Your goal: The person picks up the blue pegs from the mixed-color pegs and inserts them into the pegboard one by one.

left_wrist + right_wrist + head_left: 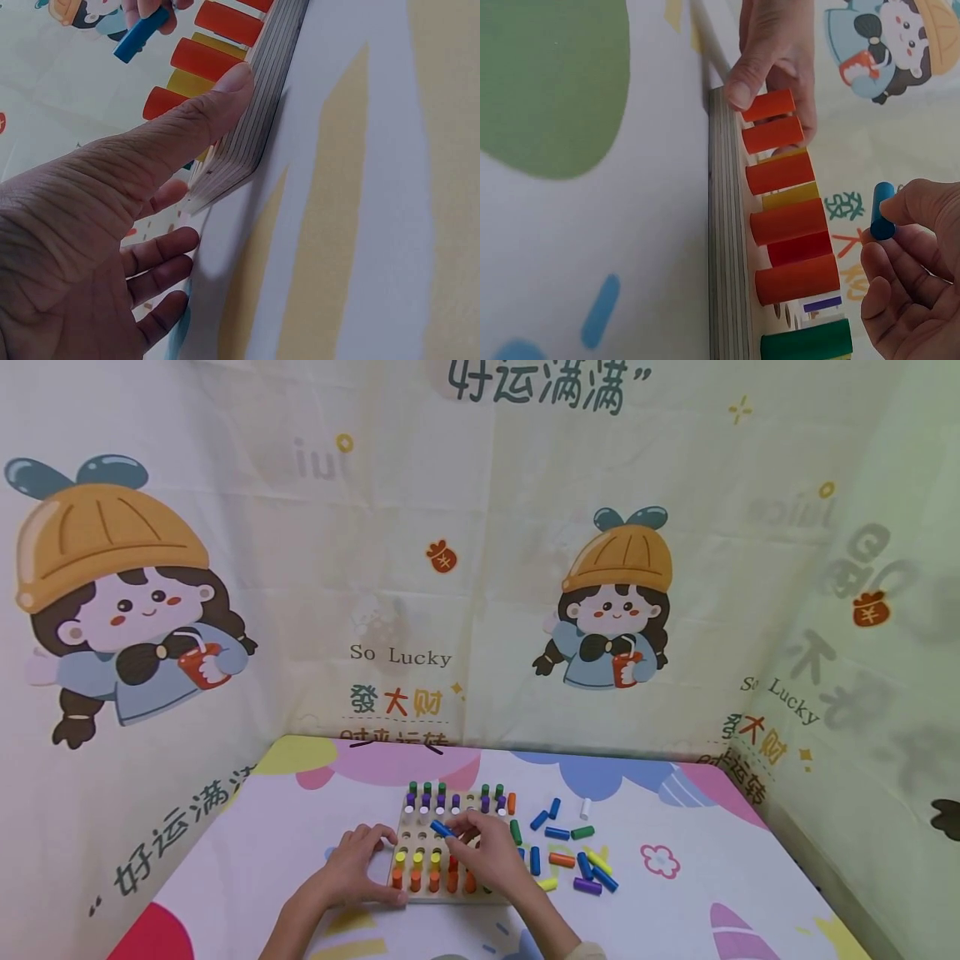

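My right hand (491,853) pinches a blue peg (440,828) between thumb and fingertips, above the middle of a wooden pegboard (442,900). In the right wrist view that peg (883,210) stands apart from the board, tilted slightly. My left hand (351,867) rests at the board's left side. Its thumb (236,79) lies against the near corner, with the other fingers loosely bent beside the edge. Orange pegs (416,882) fill the near row, with yellow pegs (417,860) and red behind. White, purple and green pegs (427,787) stand in the far rows. Bare holes (406,836) show in the middle.
Loose pegs lie on the patterned table to the board's right, including several blue ones (557,833), a white one (585,808), a purple one (587,887) and an orange one (562,860). Printed cloth walls (495,710) enclose the table's back and sides.
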`<state>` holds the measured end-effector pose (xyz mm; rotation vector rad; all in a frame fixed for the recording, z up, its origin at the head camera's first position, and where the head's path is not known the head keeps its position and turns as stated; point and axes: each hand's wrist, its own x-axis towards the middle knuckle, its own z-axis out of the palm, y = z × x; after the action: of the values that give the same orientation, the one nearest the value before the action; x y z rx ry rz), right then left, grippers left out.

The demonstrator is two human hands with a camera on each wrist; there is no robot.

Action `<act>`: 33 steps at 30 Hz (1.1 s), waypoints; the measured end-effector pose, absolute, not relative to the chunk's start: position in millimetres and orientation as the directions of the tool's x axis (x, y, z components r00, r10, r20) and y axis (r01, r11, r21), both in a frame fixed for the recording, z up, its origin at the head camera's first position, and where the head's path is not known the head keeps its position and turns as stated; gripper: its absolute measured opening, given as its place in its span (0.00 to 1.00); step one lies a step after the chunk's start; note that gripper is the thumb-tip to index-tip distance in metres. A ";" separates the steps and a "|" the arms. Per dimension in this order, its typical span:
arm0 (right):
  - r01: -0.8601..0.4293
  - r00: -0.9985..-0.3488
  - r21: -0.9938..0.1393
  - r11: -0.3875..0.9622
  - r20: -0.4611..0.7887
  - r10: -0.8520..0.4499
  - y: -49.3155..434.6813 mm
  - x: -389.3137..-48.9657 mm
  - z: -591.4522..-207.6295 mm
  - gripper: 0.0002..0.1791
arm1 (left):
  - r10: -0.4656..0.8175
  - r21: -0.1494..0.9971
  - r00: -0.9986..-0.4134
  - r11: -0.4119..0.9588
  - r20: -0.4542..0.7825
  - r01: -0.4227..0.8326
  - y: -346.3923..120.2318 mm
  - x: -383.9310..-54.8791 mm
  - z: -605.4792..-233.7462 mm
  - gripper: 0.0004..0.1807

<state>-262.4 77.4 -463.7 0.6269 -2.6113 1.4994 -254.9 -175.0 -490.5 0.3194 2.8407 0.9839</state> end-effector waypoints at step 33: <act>-0.355 -0.918 -0.800 0.483 0.202 -0.341 47.1 -278.3 -467.0 0.07 | 0.257 0.623 -0.966 0.756 -0.003 0.199 -176.3 -255.5 -495.3 0.40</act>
<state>-278.3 47.1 -467.0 0.6323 -2.6923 1.4588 -255.5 -176.3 -495.3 0.3725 2.8613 0.9998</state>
